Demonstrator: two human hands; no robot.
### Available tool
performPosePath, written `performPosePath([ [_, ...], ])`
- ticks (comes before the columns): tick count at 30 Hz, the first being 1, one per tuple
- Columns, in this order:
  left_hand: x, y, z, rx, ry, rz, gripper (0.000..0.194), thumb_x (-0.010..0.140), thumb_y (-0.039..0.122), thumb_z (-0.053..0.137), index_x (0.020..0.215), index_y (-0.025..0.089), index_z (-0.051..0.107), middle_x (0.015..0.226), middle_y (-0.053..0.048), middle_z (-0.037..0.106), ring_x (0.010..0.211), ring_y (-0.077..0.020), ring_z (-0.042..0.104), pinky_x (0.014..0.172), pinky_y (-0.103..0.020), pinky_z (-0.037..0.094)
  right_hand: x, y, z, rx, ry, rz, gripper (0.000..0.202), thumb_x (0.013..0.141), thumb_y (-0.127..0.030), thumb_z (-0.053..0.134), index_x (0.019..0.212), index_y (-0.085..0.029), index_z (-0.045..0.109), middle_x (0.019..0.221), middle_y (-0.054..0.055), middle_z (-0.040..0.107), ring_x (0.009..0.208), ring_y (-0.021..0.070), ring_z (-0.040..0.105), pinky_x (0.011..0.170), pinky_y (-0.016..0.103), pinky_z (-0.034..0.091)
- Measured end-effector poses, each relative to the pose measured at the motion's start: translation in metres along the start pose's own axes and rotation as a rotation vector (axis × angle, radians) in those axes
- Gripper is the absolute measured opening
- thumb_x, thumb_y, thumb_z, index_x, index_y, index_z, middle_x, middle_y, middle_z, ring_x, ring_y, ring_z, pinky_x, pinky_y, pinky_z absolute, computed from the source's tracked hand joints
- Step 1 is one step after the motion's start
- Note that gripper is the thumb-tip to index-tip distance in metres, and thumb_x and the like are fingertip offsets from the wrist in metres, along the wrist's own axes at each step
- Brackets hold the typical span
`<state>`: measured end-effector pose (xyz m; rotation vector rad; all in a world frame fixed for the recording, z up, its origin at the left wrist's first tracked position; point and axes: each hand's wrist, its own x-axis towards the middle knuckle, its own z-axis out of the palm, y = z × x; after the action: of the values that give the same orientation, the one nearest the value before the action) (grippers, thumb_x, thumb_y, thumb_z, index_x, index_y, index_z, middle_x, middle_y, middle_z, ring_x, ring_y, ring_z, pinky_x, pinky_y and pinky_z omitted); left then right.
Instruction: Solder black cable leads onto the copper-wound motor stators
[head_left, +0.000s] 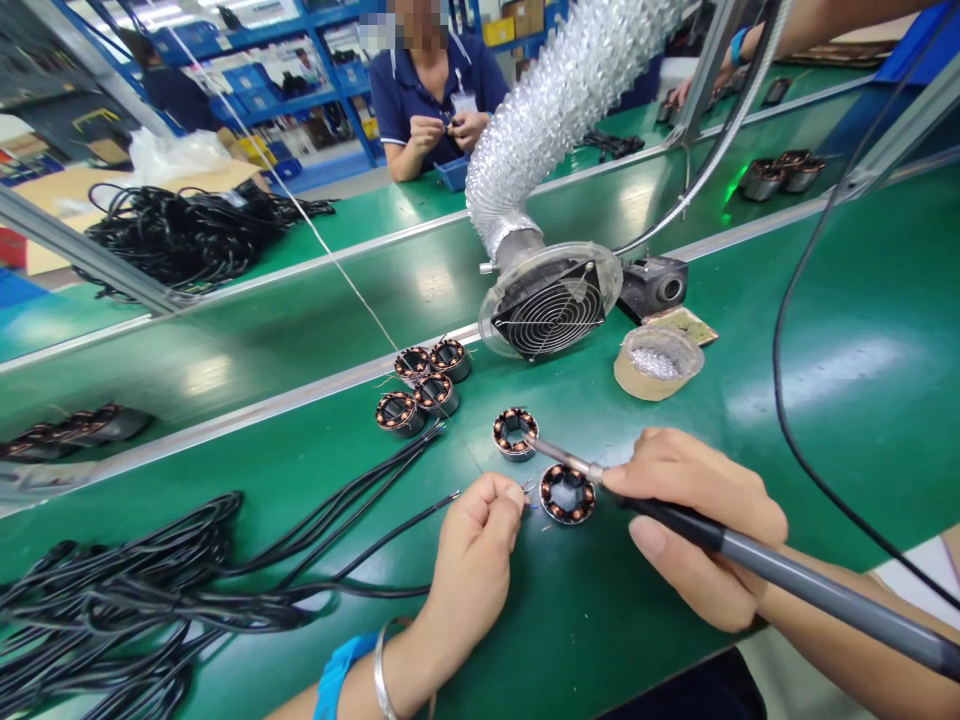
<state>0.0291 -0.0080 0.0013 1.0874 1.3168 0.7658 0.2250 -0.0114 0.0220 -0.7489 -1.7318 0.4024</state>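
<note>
My right hand [697, 520] is wrapped round a soldering iron [787, 575]. The iron's metal tip reaches left, at the near edge of a copper-wound stator [515, 433]; contact is hard to make out. Nearer to me lies a second stator [567, 494], just below the tip and between my hands. My left hand [484, 540] is closed in a pinch, with thin wire ends [529, 490] sticking out at its fingertips. A black cable [375, 590] runs up to this hand from the left. Its fingers cover most of what they hold.
Several stators [433, 394] stand grouped behind. Bundled black cables [120, 600] cover the left side. A fume extractor fan [551, 310] hangs from a silver duct, near a round tub [658, 362] and an iron stand [660, 285]. Across the conveyor [360, 290] sits a co-worker [442, 95].
</note>
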Motion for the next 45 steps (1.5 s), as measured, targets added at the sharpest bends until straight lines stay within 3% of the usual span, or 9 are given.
performPosePath([
  [4, -0.001, -0.001, -0.006, 0.052, -0.109, 0.024, 0.032, 0.094, 0.041, 0.048, 0.07, 0.02, 0.046, 0.06, 0.005, 0.041, 0.057, -0.0105, 0.034, 0.053, -0.023, 0.026, -0.003, 0.01, 0.011, -0.05, -0.03, 0.0, 0.046, 0.087, -0.003, 0.053, 0.128, -0.023, 0.057, 0.083, 0.002, 0.069, 0.062, 0.0135, 0.06, 0.056, 0.026, 0.05],
  [8, -0.002, -0.003, -0.014, 0.143, -0.191, 0.11, 0.036, 0.099, 0.045, 0.041, 0.074, 0.02, 0.046, 0.067, 0.004, 0.046, 0.063, -0.0119, 0.039, 0.057, -0.024, 0.029, -0.005, 0.019, 0.028, -0.05, -0.165, -0.061, 0.028, 0.089, -0.004, 0.057, 0.111, -0.019, 0.065, 0.071, 0.0, 0.065, 0.059, 0.0114, 0.055, 0.057, 0.023, 0.048],
  [11, -0.005, 0.001, -0.017, 0.212, -0.232, 0.165, 0.037, 0.101, 0.046, 0.036, 0.075, 0.02, 0.045, 0.069, 0.003, 0.047, 0.064, -0.0129, 0.041, 0.059, -0.026, 0.031, -0.005, 0.022, 0.035, -0.026, -0.219, -0.119, 0.03, 0.088, -0.002, 0.053, 0.108, -0.019, 0.067, 0.069, -0.001, 0.062, 0.058, 0.0108, 0.053, 0.056, 0.022, 0.045],
  [18, -0.008, 0.019, -0.018, 0.641, -0.208, 0.36, 0.024, 0.1, 0.033, 0.037, 0.087, 0.021, 0.051, 0.078, 0.001, 0.051, 0.069, -0.016, 0.046, 0.066, -0.03, 0.033, -0.004, 0.015, 0.029, -0.022, -0.157, -0.054, 0.023, 0.088, -0.002, 0.052, 0.103, -0.017, 0.062, 0.078, 0.003, 0.067, 0.064, 0.0119, 0.059, 0.061, 0.023, 0.05],
  [25, 0.001, 0.013, -0.017, 0.258, -0.242, 0.115, 0.031, 0.095, 0.042, 0.043, 0.074, 0.02, 0.047, 0.066, 0.004, 0.044, 0.059, -0.012, 0.036, 0.056, -0.024, 0.029, -0.012, 0.016, 0.032, -0.117, -0.172, -0.09, 0.024, 0.085, -0.003, 0.053, 0.102, -0.017, 0.062, 0.066, 0.0, 0.058, 0.054, 0.0114, 0.05, 0.051, 0.022, 0.043],
  [31, 0.005, 0.011, -0.01, -0.152, -0.357, -0.19, 0.036, 0.082, 0.05, 0.059, 0.068, 0.02, 0.045, 0.049, 0.011, 0.028, 0.044, -0.0065, 0.014, 0.042, -0.022, 0.011, -0.014, 0.016, 0.036, -0.128, -0.108, -0.088, 0.028, 0.084, 0.001, 0.052, 0.102, -0.019, 0.06, 0.079, 0.003, 0.066, 0.069, 0.0147, 0.064, 0.062, 0.024, 0.053],
  [35, 0.005, 0.007, -0.008, -0.203, -0.253, -0.205, 0.036, 0.077, 0.05, 0.065, 0.07, 0.02, 0.047, 0.046, 0.014, 0.023, 0.042, -0.0056, 0.011, 0.04, -0.021, 0.008, -0.014, 0.016, 0.033, -0.129, -0.064, -0.046, 0.025, 0.081, -0.002, 0.057, 0.1, -0.018, 0.06, 0.073, 0.001, 0.065, 0.06, 0.0134, 0.06, 0.059, 0.024, 0.051],
  [38, 0.005, 0.005, -0.007, -0.194, -0.196, -0.187, 0.034, 0.076, 0.049, 0.064, 0.068, 0.02, 0.047, 0.044, 0.014, 0.022, 0.042, -0.0054, 0.011, 0.04, -0.02, 0.008, -0.014, 0.015, 0.032, -0.057, -0.125, 0.021, 0.028, 0.076, -0.008, 0.062, 0.102, -0.018, 0.058, 0.077, 0.0, 0.065, 0.06, 0.0126, 0.058, 0.059, 0.024, 0.051],
  [45, 0.004, 0.0, -0.005, -0.1, -0.101, -0.114, 0.024, 0.077, 0.037, 0.058, 0.064, 0.02, 0.047, 0.046, 0.012, 0.023, 0.042, -0.0055, 0.013, 0.042, -0.02, 0.013, -0.014, 0.017, 0.036, -0.139, -0.114, -0.015, 0.026, 0.083, 0.0, 0.051, 0.101, -0.019, 0.057, 0.076, -0.001, 0.065, 0.06, 0.0111, 0.056, 0.059, 0.022, 0.047],
])
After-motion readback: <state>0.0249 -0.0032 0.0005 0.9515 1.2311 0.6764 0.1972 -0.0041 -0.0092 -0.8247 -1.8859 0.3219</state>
